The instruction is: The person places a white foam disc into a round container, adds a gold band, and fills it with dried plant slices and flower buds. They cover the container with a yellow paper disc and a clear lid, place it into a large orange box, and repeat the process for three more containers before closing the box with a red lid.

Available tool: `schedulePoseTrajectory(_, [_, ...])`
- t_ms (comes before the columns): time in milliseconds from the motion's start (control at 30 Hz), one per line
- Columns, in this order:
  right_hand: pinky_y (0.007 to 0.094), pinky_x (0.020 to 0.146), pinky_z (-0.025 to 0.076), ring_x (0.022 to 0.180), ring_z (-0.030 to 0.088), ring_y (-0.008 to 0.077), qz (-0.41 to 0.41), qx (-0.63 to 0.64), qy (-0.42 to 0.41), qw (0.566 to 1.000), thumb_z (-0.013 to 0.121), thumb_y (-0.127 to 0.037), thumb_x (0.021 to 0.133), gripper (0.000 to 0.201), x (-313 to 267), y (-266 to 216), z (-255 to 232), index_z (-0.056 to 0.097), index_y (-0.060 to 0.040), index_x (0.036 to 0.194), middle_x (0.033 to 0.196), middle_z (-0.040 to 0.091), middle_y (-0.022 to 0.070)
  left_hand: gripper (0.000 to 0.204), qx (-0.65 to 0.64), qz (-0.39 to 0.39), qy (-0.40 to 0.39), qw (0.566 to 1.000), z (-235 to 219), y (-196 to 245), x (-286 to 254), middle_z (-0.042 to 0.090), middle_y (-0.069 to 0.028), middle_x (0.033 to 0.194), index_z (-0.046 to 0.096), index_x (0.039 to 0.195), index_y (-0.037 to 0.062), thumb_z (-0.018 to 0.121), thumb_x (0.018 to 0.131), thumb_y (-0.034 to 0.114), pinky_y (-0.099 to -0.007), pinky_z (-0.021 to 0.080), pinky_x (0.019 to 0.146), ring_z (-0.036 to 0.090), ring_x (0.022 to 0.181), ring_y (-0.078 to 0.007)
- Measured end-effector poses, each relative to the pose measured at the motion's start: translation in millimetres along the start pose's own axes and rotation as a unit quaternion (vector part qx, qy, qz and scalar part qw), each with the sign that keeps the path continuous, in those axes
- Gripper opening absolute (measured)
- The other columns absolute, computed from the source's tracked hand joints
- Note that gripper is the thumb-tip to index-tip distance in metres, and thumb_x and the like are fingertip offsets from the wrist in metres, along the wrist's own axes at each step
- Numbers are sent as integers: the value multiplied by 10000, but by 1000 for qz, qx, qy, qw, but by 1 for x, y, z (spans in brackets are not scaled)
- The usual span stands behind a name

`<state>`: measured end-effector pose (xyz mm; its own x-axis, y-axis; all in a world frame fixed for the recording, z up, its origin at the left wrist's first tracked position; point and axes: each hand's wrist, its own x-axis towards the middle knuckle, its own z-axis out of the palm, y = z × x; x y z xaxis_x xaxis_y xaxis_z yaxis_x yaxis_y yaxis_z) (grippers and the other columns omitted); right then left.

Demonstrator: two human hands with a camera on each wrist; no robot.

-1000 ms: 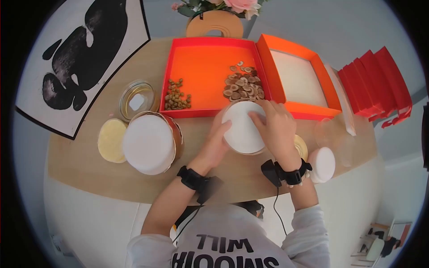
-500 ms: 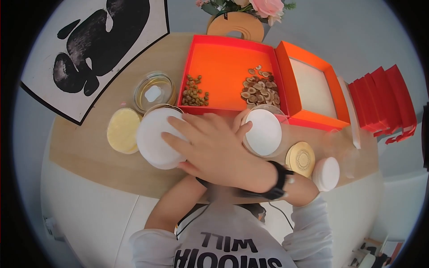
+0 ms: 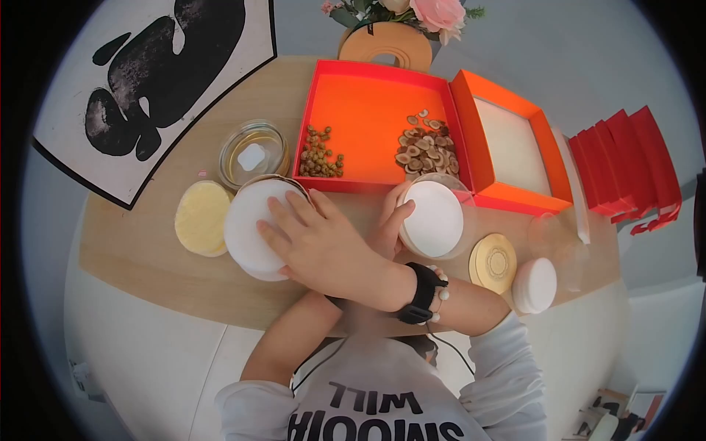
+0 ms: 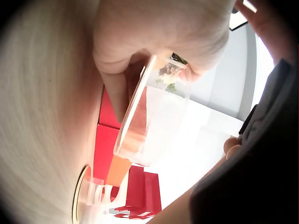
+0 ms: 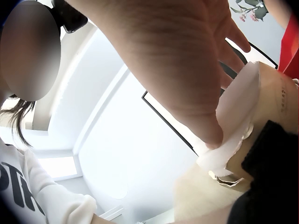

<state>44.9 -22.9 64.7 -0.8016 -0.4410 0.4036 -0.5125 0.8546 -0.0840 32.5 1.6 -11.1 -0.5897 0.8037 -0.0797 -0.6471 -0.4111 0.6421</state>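
Observation:
In the head view my left hand [image 3: 390,224] grips a clear plastic tub [image 3: 469,197] by its side, thumb at the rim. A white round disc [image 3: 434,218] fills most of the tub's opening. The left wrist view shows the tub's see-through wall [image 4: 161,121] below my curled fingers. Crossing over the left forearm, my right hand [image 3: 323,242] rests spread fingers on the white round top [image 3: 254,235] of a kraft-brown tub. In the right wrist view, the thumb lies at the edge of that white top [image 5: 236,105], and the brown side [image 5: 275,95] carries small print.
Behind stands an orange-red box [image 3: 375,110] with brown dried slices [image 3: 426,151] and small greenish-brown pieces [image 3: 320,158]. A glass bowl [image 3: 254,154] and pale yellow disc [image 3: 202,218] are left; a gold lid [image 3: 493,263], white round jar [image 3: 535,285] and red bags [image 3: 614,162] are right.
My right hand has left the clear tub and crossed left onto the brown tub's white top, sliding slightly left lately. The left hand still holds the clear tub. The gold lid now shows fully.

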Motion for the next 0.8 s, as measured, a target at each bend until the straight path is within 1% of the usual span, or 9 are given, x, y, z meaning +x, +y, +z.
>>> schedulePoseTrajectory(133, [455, 925, 323, 1115, 414, 314, 6, 17, 6, 1000, 691, -281, 618, 625, -3, 0, -4, 475, -64, 1162, 1202, 447, 159, 526, 3, -11, 20, 1000, 7, 7, -6, 338, -55, 1263, 272, 1310, 145, 466, 842, 286, -301, 355, 892, 348, 1167, -166])
schedulePoseTrajectory(233, [447, 931, 315, 1132, 402, 304, -4, 29, -37, 999, 657, -269, 675, 594, -3, 4, -13, 444, -79, 1196, 1236, 418, 157, 487, 5, 18, 25, 1000, 0, -3, 3, 358, -85, 1278, 291, 1297, 51, 413, 860, 230, -318, 274, 982, 331, 1199, -179])
schedulePoseTrajectory(333, [418, 861, 387, 1057, 473, 299, 8, 96, -1, 995, 597, -273, 744, 465, 2, 16, -19, 478, -77, 1148, 1188, 456, 171, 562, 157, 90, 5, 983, -6, 1, 1, 315, -83, 1305, 272, 1308, 80, 471, 854, 345, -306, 269, 962, 299, 1200, -162])
schedulePoseTrajectory(433, [409, 697, 482, 903, 569, 312, 235, 160, -41, 958, 558, -243, 770, 331, 17, 25, -30, 527, -18, 1011, 1032, 547, 193, 625, 252, 91, 1, 963, 0, 17, -3, 351, -100, 1291, 260, 1316, 26, 518, 846, 347, -292, 236, 986, 318, 1192, -166])
schedulePoseTrajectory(467, [404, 643, 484, 826, 580, 318, 243, 135, -54, 959, 548, -226, 770, 285, 18, 29, -27, 538, -7, 952, 954, 563, 196, 635, 287, 101, -8, 952, -1, 18, -2, 363, -101, 1285, 259, 1319, 20, 529, 843, 342, -287, 231, 990, 325, 1187, -167])
schedulePoseTrajectory(500, [400, 589, 487, 749, 591, 325, 252, 110, -68, 959, 539, -208, 771, 246, 18, 34, -19, 549, 4, 894, 875, 579, 200, 455, 343, 103, 14, 933, 1, 15, -4, 402, -85, 1237, 294, 1306, 47, 352, 919, 280, -263, 194, 992, 324, 1167, -144])
schedulePoseTrajectory(633, [412, 534, 488, 603, 591, 351, 270, 114, -87, 952, 509, -132, 757, 182, 19, 43, -4, 581, 32, 728, 659, 580, 202, 434, 348, 129, 11, 929, -1, 9, -3, 412, -77, 1224, 303, 1302, 55, 359, 919, 253, -262, 199, 990, 330, 1162, -144])
schedulePoseTrajectory(733, [411, 552, 493, 630, 593, 353, 265, 146, -81, 950, 500, -87, 734, 164, 22, 48, -4, 580, 48, 688, 648, 573, 211, 431, 343, 139, 13, 929, 0, 8, -4, 415, -74, 1219, 305, 1298, 53, 369, 915, 239, -261, 199, 989, 332, 1160, -140])
schedulePoseTrajectory(800, [409, 555, 495, 632, 593, 353, 252, 117, -60, 959, 506, -76, 721, 148, 22, 46, -7, 579, 50, 694, 653, 574, 212, 437, 259, 114, 12, 959, -1, 3, 2, 414, -73, 1218, 306, 1295, 48, 380, 909, 240, -257, 201, 986, 329, 1160, -134])
